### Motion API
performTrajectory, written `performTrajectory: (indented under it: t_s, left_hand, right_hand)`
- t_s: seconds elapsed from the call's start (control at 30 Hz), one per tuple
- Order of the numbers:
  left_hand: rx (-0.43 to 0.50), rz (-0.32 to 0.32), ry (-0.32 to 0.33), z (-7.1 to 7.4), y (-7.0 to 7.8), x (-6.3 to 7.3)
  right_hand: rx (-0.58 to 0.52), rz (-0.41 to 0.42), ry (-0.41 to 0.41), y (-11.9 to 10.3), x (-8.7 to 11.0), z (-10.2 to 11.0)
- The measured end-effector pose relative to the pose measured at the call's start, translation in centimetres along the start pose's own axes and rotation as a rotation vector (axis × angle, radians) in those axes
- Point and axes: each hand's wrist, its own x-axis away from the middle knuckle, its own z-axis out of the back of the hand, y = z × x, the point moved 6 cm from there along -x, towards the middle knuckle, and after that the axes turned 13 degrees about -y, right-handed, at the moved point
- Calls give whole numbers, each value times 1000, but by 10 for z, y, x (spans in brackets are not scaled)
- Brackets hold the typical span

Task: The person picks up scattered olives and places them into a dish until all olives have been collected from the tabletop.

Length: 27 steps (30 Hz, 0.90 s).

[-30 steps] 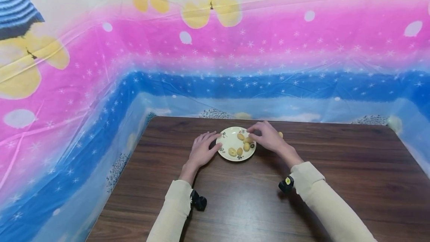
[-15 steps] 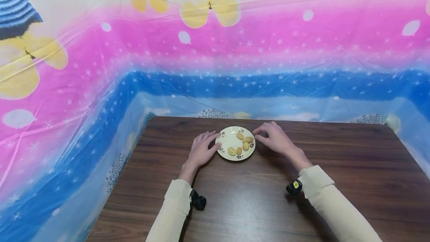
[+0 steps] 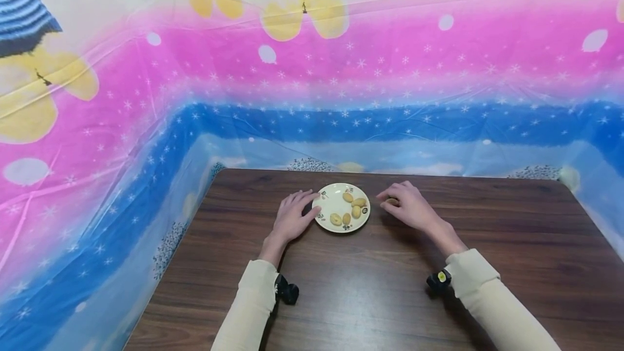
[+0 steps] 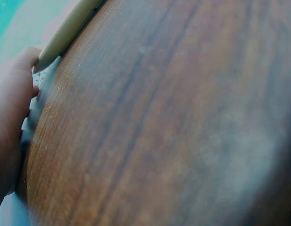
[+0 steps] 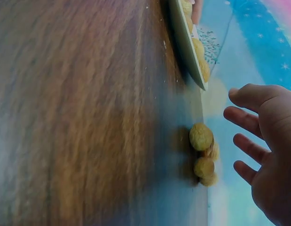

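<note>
The rim of a round, glossy cream plate with small dark motifs (image 3: 330, 203) is touched by the left hand (image 3: 294, 215), its fingers loosely extended. Small oval yellow-brown pieces (image 3: 336, 219) are borne on it; loose yellow-brown pieces (image 5: 201, 137) (clustered beside the plate on the dark brown wood-grain table (image 3: 336, 297)) are neared by the right hand (image 3: 408, 206), thumb and fingers parted.

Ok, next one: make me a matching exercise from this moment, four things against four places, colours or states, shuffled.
Things:
1. Plate
2. Left hand
3. Right hand
4. Table

Descriptions:
A. Dark brown, with wood grain
B. To the right of the plate, apart from it
C. Pale, bearing yellowish pieces
D. Touching the plate's rim

Pairs: 1-C, 2-D, 3-B, 4-A
</note>
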Motion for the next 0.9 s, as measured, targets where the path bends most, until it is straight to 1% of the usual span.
performTrajectory:
  t_s: [0.13,0.23,0.4,0.53,0.67,0.9]
  left_hand:
    - [5,-15,13,1,1,1]
    - [8,-14,12,1,1,2]
    - [15,-6,-8,1,2,1]
    - [14,3,-21,2,3,2]
    - [18,-3,-17,2,4,3]
    - [14,-4,-15,2,3,2]
  right_hand:
    - [29,-1,6,4,5,0]
    - [52,3,15,6,8,0]
    - [76,-5,34,10,15,0]
    - [76,-12,41,13,20,-1]
    - [60,-31,38,15,23,-1]
    - [64,-61,12,18,22,-4]
